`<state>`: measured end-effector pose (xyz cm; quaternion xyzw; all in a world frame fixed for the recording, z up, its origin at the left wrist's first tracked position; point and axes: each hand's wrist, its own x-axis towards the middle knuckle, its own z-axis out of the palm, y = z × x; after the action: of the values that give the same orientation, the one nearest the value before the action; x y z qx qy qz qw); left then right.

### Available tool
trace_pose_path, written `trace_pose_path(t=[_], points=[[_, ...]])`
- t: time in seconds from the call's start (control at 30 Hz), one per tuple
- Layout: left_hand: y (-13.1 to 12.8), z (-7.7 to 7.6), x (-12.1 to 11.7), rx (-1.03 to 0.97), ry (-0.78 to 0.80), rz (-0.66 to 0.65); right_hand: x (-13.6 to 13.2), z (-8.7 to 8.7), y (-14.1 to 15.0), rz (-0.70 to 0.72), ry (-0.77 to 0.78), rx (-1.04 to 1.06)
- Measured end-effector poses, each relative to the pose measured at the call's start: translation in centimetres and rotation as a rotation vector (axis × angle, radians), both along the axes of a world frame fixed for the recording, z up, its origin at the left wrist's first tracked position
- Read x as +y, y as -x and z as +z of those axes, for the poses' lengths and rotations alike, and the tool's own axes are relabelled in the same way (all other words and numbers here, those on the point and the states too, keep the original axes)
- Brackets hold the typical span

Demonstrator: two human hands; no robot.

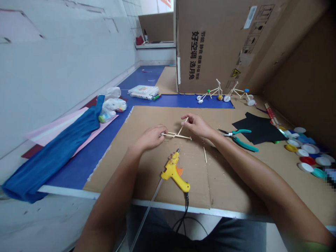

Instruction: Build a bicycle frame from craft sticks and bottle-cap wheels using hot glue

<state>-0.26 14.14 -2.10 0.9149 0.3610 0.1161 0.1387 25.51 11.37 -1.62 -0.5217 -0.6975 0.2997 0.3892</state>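
A small frame of thin wooden sticks [177, 134] lies on the cardboard sheet [147, 164] in the middle of the table. My left hand [150, 138] is closed, pinching the frame's left end. My right hand [196, 125] pinches the top of an upright slanted stick of the same frame. A yellow hot glue gun [174, 171] rests on the cardboard just in front of my hands, nozzle toward the frame. A loose stick [205, 154] lies to the right of the gun.
Teal-handled pliers [240, 137] and black paper [258, 130] lie to the right, with several coloured bottle caps [306, 154] beyond. Two stick bicycles [225, 93] stand by a large cardboard box [223, 42]. A blue cloth [52, 154], plastic bags [112, 105] and a marker pack [144, 91] lie left.
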Motion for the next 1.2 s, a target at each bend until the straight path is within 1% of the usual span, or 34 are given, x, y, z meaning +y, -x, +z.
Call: trace_pose_path(t=[0.17, 0.27, 0.43, 0.6, 0.8, 0.9, 1.0, 1.2], points=[[0.2, -0.3, 0.4, -0.068, 0.04, -0.011, 1.0, -0.7, 0.0, -0.029, -0.003, -0.031], [0.4, -0.6, 0.8, -0.114, 0.062, -0.028, 1.4, -1.1, -0.2, -0.046, -0.032, -0.048], [0.7, -1.1, 1.4, -0.164, 0.088, -0.037, 1.9, -1.6, -0.3, -0.023, -0.058, -0.031], [0.8, -1.3, 1.7, -0.205, 0.106, -0.032, 2.1, -2.0, -0.1, -0.019, 0.049, -0.006], [0.5, -1.5, 2.0, -0.232, 0.13, 0.002, 1.9, -2.0, 0.1, 0.035, 0.174, 0.094], [0.2, -1.5, 2.0, -0.239, 0.133, 0.043, 1.8, -1.8, 0.3, 0.046, 0.252, 0.141], [0.0, -1.3, 1.9, -0.245, 0.141, 0.105, 1.9, -1.6, 0.4, 0.022, 0.316, 0.177], [-0.4, -1.0, 1.7, -0.285, 0.138, 0.2, 2.4, -1.5, 0.2, -0.001, 0.377, 0.225]])
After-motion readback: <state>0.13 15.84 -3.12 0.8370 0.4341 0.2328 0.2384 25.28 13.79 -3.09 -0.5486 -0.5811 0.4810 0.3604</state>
